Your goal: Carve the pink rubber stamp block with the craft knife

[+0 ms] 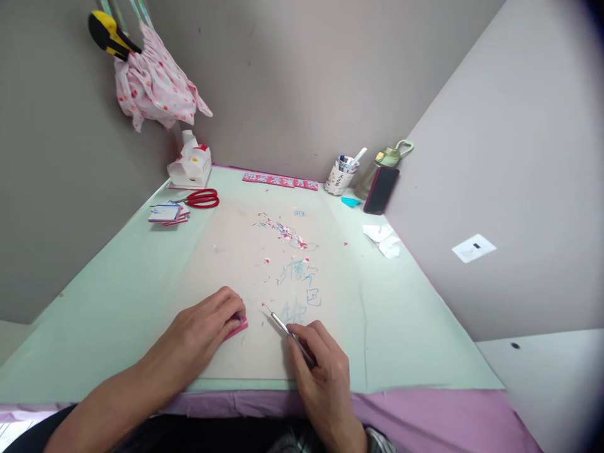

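My left hand lies fingers-down on a small red-edged card, pressing it against the cutting mat. My right hand grips a thin metal craft knife like a pen. Its tip points up and left and carries a tiny red scrap, a short way right of the card. Blue handwriting is inked on the mat just beyond the knife.
Red and white paper scraps litter the mat's middle. Red scissors, a stack of cards and a white dispenser sit far left. A pen cup, bottle, phone and crumpled paper are far right.
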`<state>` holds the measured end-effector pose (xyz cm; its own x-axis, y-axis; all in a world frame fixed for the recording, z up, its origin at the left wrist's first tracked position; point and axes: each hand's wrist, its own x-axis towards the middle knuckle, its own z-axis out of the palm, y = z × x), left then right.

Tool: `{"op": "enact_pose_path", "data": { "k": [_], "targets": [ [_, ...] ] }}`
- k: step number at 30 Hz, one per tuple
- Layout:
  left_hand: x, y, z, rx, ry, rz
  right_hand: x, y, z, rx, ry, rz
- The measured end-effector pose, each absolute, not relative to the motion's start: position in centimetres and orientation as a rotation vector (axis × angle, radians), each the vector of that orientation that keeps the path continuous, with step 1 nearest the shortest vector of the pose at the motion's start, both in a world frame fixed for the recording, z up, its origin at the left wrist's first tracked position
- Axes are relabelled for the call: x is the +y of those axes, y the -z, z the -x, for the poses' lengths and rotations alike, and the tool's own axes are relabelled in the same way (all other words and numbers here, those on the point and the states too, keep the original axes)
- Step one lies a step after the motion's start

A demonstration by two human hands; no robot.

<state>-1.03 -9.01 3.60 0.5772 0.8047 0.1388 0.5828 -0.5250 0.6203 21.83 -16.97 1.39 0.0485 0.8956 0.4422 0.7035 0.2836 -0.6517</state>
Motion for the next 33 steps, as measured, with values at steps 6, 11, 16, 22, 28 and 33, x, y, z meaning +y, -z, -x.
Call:
{"op": "enact_pose_path", "data": {
  "k": [6, 11, 16, 22, 28, 33],
  "targets": [
    [-8.7, -3.5, 1.6, 1.05, -0.551, -2.389, -17.1, -1.3, -21.8, -1.695, -0.301, 1.468],
    [-8.8, -3.0, 1.6, 1.022, -0.527, -2.559, -17.1, -1.2, -21.8, -1.69, -0.304, 1.468],
    [-8.7, -3.2, 1.4, 1.029, -0.469, -2.561, -17.1, -1.2, -21.8, -1.69, -0.303, 1.463],
    [-8.2, -3.6, 0.8, 1.038, -0.341, -2.49, -17.1, -1.2, -21.9, -1.702, -0.287, 1.454],
    [-8.4, -2.7, 0.3, 1.028, -0.464, -2.488, -17.0, -0.9, -21.8, -1.701, -0.273, 1.456],
    [-8.8, -0.6, 0.6, 1.016, -0.567, -2.518, -17.0, -1.1, -21.8, -1.699, -0.267, 1.452]
  ]
}}
